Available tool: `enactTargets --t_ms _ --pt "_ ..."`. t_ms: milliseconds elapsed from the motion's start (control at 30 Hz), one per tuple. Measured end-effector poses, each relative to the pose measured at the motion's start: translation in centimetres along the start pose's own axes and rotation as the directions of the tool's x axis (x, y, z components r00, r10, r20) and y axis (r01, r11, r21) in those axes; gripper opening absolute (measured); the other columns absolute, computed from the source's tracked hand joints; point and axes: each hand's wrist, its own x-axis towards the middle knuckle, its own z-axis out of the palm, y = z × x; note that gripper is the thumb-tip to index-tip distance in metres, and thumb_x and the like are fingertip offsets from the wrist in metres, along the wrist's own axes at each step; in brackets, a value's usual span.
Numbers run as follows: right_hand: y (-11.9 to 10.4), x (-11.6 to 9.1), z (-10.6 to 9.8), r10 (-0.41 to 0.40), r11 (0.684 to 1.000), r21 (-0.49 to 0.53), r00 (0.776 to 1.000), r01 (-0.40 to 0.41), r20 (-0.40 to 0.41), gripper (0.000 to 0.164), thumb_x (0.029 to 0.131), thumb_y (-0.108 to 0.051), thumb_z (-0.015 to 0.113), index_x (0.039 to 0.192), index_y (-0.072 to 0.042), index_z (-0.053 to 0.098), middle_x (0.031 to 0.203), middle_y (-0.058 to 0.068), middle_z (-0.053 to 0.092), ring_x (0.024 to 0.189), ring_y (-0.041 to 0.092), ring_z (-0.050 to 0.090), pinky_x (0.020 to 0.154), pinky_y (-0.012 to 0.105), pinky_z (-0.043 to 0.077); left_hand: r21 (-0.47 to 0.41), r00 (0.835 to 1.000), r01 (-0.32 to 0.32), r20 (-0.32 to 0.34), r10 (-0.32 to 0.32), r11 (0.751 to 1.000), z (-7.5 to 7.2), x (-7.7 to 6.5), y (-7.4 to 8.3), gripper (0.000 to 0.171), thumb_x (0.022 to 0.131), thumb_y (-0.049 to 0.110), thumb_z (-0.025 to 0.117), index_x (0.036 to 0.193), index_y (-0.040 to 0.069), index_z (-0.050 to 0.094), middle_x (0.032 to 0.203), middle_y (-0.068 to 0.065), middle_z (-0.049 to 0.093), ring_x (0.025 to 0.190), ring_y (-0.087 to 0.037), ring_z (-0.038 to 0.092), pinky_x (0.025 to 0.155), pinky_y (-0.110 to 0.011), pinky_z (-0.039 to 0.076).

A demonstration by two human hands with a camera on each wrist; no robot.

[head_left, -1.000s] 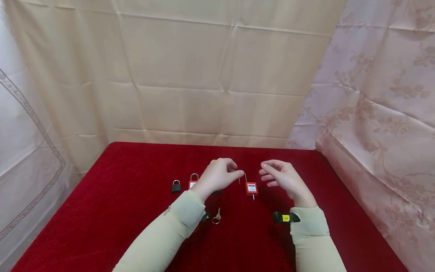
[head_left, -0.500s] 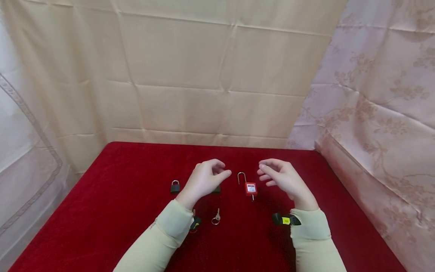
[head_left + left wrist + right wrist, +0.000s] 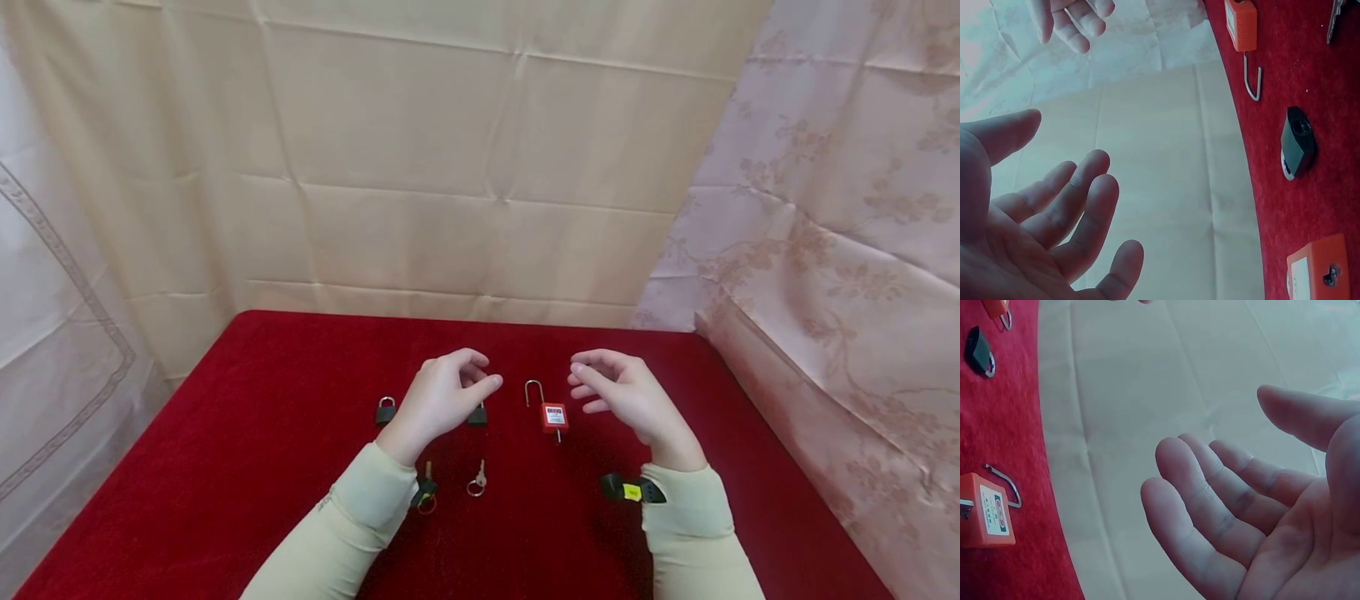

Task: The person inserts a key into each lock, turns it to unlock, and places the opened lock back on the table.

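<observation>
One boxy red padlock (image 3: 555,418), hooked metal shackle (image 3: 1247,75) open, lies on velvety cloth (image 3: 525,533).

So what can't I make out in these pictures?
Head view: one red lock, hidden by the left hand.
Head view: the print on the open red lock, too small.
Left wrist view: the rest of a key, cut off by the top edge.

Padlock label (image 3: 555,414): print unreadably small
Middle black padlock (image 3: 477,417): shackle partly behind left hand (image 3: 441,393)
Counter (image 3: 300,375): front cut off
</observation>
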Motion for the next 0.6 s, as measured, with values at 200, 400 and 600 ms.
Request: enactTargets --t_ms 200,400,600 --pt "-0.2 -0.1 0.3 0.006 1.000 -0.006 1.000 -0.006 -0.001 0.038 0.101 -0.019 0.065 0.131 0.003 0.058 0.112 0.022 0.067 0.097 0.036 0.070 0.074 0.041 0.060 0.001 1.000 0.002 0.000 -0.002 1.000 -0.2 -0.1 -0.3 0.028 0.094 0.030 0.075 0.117 0.014 0.071 0.095 0.007 0.070 0.083 -0.012 0.064 0.072 -0.032 0.055" --pt "-0.4 -0.1 0.6 -0.002 1.000 -0.022 1.000 0.002 0.004 0.036 0.100 -0.015 0.067 0.128 0.006 0.060 0.113 0.022 0.069 0.096 0.039 0.070 0.072 0.040 0.060 0.012 0.999 0.019 0.033 -0.020 1.000 -0.6 0.1 -0.5 0.027 0.094 0.031 0.074 0.115 0.013 0.072 0.094 0.006 0.070 0.083 -0.013 0.064 0.074 -0.034 0.054" --pt "-0.4 0.0 1.1 0.007 0.998 -0.057 0.999 -0.005 0.037 0.038 0.097 -0.015 0.070 0.126 0.008 0.062 0.112 0.020 0.070 0.089 0.033 0.072 0.070 0.039 0.060 0.071 0.998 0.044 0.039 -0.047 0.996 -0.8 0.4 -1.5 0.027 0.094 0.032 0.074 0.113 0.013 0.072 0.095 0.005 0.070 0.083 -0.013 0.064 0.075 -0.036 0.054"
